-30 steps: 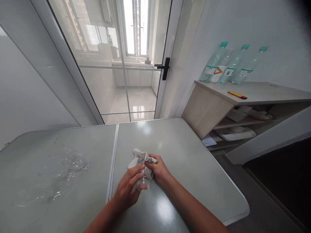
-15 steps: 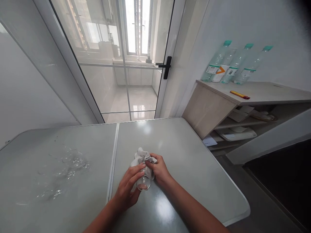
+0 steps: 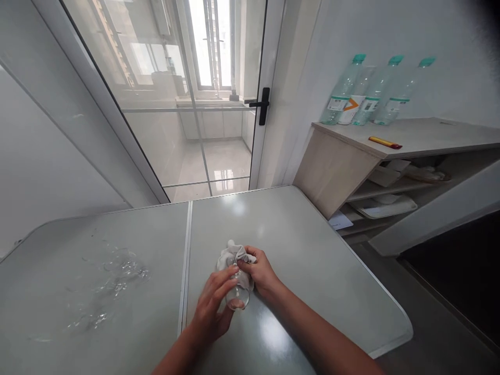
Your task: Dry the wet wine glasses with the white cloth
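Observation:
A small clear glass (image 3: 239, 298) is tilted over the table, its round end toward me. My left hand (image 3: 213, 299) grips it from the left, fingers on top and thumb underneath. Bunched around the far part of the glass is a white cloth (image 3: 226, 258). My right hand (image 3: 261, 270) pinches that cloth from the right, pressed against the glass. The cloth and fingers hide the far end of the glass.
Several clear glass pieces (image 3: 130, 268), hard to make out, lie on the left half of the grey-green table (image 3: 312, 250). Plastic bottles (image 3: 344, 91) and a yellow-red packet (image 3: 385, 142) sit on a wooden shelf unit (image 3: 332, 161) at right. A glass door (image 3: 156, 140) stands beyond.
The view has shifted slightly, so the scene sits a little differently in it. Both hands keep their hold on the glass and the cloth, with almost no change in pose.

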The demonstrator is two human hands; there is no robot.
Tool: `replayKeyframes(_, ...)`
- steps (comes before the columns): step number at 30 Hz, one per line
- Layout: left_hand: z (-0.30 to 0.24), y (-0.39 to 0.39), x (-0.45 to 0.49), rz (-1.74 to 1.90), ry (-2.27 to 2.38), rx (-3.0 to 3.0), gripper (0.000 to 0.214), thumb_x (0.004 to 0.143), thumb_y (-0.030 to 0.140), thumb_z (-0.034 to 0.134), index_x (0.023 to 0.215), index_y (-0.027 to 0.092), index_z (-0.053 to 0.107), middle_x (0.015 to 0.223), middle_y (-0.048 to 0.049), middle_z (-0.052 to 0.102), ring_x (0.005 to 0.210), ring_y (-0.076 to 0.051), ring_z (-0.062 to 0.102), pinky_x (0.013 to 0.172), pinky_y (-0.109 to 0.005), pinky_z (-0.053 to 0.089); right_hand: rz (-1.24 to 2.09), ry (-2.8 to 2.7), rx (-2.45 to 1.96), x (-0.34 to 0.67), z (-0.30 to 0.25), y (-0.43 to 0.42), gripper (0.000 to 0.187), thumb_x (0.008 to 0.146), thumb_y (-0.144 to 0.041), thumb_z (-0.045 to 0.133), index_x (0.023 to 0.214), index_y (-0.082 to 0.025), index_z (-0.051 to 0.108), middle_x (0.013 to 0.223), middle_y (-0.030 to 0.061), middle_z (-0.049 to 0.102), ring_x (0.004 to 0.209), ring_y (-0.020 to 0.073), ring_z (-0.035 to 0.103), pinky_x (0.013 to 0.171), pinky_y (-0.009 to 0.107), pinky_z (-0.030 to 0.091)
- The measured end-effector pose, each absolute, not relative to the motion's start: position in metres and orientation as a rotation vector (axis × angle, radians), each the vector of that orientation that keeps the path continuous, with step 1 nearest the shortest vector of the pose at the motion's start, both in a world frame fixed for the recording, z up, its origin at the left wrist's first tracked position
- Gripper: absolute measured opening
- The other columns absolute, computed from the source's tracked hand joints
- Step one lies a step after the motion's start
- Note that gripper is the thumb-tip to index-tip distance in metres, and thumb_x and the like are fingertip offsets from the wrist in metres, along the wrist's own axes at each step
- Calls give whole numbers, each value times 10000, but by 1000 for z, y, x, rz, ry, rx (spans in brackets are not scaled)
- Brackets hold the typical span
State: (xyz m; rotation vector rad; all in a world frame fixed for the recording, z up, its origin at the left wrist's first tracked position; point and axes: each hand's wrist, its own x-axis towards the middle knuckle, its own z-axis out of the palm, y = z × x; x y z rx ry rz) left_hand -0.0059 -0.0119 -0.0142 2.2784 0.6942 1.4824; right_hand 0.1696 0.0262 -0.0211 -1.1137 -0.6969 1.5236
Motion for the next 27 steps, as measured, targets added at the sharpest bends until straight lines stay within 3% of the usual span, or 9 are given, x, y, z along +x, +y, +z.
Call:
replayKeyframes(3, -17, -12, -8, 1513, 827, 2030, 540, 893, 183, 701, 1392, 276, 517, 1349, -147, 644, 1266, -291, 625, 963, -485, 596, 1570, -722, -1013, 173, -13, 27, 352, 598, -328, 919, 811, -174, 686, 715, -16, 684, 645, 148, 586, 617, 243, 431)
replayKeyframes(7, -20, -11, -12, 1512, 874, 1755, 557, 899, 277, 722, 1412, 307, 506, 1394, -128, 612, 1316, -301, 595, 976, -487, 608, 1655, -690, -971, 168, -13, 25, 446, 637, -357, 891, 1020, -177, 751, 882, 40, 747, 765, 189, 641, 724, 288, 488)
replayKeyframes(10, -17, -13, -10, 1484, 830, 1948, 560, 889, 255, 730, 1412, 286, 531, 1369, -144, 634, 1283, -314, 617, 982, -502, 597, 1599, -735, -1084, 164, -22, 23, 482, 633, -379, 889, 1051, -177, 759, 903, 56, 754, 756, 201, 637, 691, 296, 488)
replayKeyframes(16, -9, -18, -4, 1529, 803, 2216, 611, 886, 163, 702, 1453, 260, 495, 1365, -168, 635, 1249, -317, 632, 956, -514, 601, 1301, -1118, -1252, 178, -14, 27, 204, 732, -349, 798, 772, -164, 723, 697, 0, 643, 657, 165, 548, 619, 265, 411)
replayKeyframes(18, -8, -17, -7, 1608, 935, 2038, 647, 888, 153, 702, 1473, 273, 454, 1388, -154, 615, 1273, -311, 620, 947, -506, 617, 1055, -1297, -1324, 187, -2, 27, 233, 812, -332, 717, 651, -178, 649, 610, -21, 535, 604, 145, 475, 611, 271, 383)
replayKeyframes(20, -6, -15, -11, 1709, 1063, 1893, 670, 863, 147, 736, 1460, 282, 463, 1390, -133, 606, 1293, -312, 605, 960, -514, 619, 801, -1423, -1310, 193, 10, 26, 239, 830, -260, 659, 614, -191, 585, 693, 0, 538, 658, 158, 492, 669, 291, 408)
replayKeyframes(22, -3, -11, -14, 1793, 1165, 1831, 680, 815, 149, 792, 1420, 279, 511, 1357, -109, 618, 1277, -311, 610, 976, -525, 615, 674, -1518, -1210, 197, 19, 24, 85, 777, -160, 629, 706, -200, 604, 873, 41, 592, 788, 191, 556, 750, 309, 443)
replayKeyframes(23, -2, -9, -16, 1817, 1210, 1813, 677, 795, 158, 814, 1401, 273, 534, 1332, -100, 627, 1253, -306, 622, 971, -520, 620, 665, -1581, -1162, 198, 21, 23, 100, 747, -120, 608, 799, -202, 631, 967, 58, 607, 832, 199, 575, 767, 309, 454)
replayKeyframes(27, 1, -4, -19, 1831, 1346, 1780, 653, 783, 204, 834, 1376, 257, 567, 1256, -82, 650, 1134, -266, 666, 856, -447, 672, 722, -2177, -1072, 198, 26, 17, 605, 659, -86, 601, 1233, -276, 636, 1378, 66, 560, 755, 144, 602, 695, 273, 456)
